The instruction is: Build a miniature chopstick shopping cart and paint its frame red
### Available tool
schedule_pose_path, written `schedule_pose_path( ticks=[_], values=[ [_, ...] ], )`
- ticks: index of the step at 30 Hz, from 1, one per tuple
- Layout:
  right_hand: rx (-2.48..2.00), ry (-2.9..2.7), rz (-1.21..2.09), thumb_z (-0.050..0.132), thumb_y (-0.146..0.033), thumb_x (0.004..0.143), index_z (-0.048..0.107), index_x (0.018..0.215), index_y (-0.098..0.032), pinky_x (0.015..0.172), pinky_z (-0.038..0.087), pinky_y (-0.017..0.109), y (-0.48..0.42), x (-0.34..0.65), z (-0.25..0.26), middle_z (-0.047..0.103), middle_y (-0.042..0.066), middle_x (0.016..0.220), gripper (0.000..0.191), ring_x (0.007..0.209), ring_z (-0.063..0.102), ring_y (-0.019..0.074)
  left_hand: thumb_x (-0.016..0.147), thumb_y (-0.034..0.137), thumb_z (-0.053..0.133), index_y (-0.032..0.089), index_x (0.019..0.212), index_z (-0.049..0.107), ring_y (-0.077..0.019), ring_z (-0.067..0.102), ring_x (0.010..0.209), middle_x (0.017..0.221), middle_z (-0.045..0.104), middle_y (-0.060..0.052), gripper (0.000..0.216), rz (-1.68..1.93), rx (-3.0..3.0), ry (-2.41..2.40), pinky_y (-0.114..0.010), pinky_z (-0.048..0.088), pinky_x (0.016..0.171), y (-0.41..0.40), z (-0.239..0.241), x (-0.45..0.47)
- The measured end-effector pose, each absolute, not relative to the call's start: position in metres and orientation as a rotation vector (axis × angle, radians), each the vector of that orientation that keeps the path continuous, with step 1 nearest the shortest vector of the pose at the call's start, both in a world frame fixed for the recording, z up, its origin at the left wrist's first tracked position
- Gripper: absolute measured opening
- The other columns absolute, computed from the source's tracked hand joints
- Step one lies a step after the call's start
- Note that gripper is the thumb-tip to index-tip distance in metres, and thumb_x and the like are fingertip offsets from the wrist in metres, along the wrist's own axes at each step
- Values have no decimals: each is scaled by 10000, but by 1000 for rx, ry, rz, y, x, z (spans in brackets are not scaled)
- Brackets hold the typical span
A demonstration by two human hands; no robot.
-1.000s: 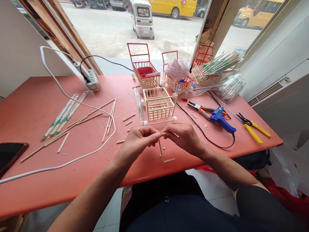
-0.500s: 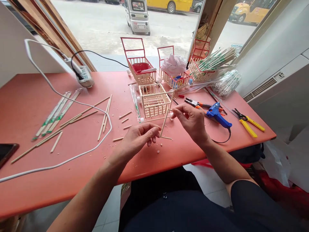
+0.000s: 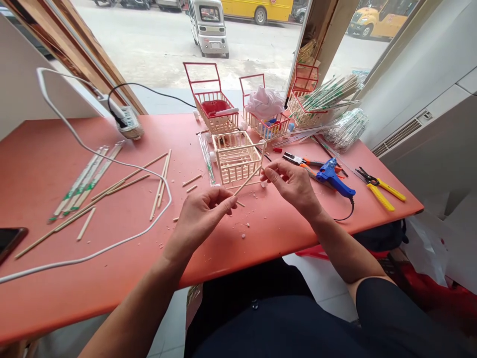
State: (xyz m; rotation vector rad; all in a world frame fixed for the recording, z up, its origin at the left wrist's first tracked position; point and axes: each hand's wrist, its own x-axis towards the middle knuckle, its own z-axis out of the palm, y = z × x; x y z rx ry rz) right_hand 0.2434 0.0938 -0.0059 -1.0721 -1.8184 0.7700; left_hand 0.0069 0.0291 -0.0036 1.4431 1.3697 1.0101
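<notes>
A thin wooden stick runs slanted between my two hands. My left hand pinches its lower end, and the fingers of my right hand are closed on its upper end. Just behind the stick stands a small unpainted basket built of wooden sticks, with slatted sides and an open top. Another short stick shows under my left fingertips; whether it touches them I cannot tell. Crumbs and short stick pieces lie scattered around my left hand on the red table.
Red-trimmed toy carts stand behind the basket. To the right lie pliers, a blue glue gun and yellow-handled cutters. A white cable loops across the left, near loose sticks and wrapped chopsticks.
The stick has turned from nearly upright to a flatter slant. My left hand has shifted a little left and up, while my right hand has moved slightly left.
</notes>
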Motion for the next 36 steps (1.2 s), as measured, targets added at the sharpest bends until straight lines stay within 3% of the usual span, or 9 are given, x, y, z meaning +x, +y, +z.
schedule_pose_path(
  ticks=[5, 18, 24, 36],
  values=[
    [-1064, -1845, 709, 708, -501, 1007, 808, 1007, -180, 666, 445, 276, 97, 249, -2, 820, 53, 936, 336, 844, 708, 164, 905, 412, 700, 192, 808, 775, -161, 662, 679, 734, 736, -28, 252, 1035, 1625, 1434, -269, 478, 626, 29, -3, 3],
    [-1009, -1834, 944, 726, -752, 915, 720, 768, -184, 600, 408, 276, 99, 249, 4, 694, 14, 707, 587, 627, 549, 124, 831, 432, 770, 187, 771, 793, -146, 579, 633, 712, 716, -43, 253, 1087, 1459, 1361, -263, 438, 584, 31, -2, -1],
    [-1030, -1791, 941, 730, -804, 874, 724, 767, -173, 618, 423, 273, 97, 243, 0, 714, 34, 735, 641, 655, 566, 131, 746, 432, 827, 172, 684, 773, -128, 524, 584, 633, 667, -40, 273, 1090, 1321, 1309, -252, 419, 559, 33, 2, -4],
    [-1046, -1819, 956, 700, -803, 898, 718, 768, -171, 577, 410, 260, 96, 241, -1, 687, 19, 691, 645, 608, 544, 118, 763, 423, 782, 170, 687, 766, -132, 535, 593, 639, 663, -35, 264, 1075, 1404, 1377, -254, 420, 561, 32, 4, -5]
  ],
)
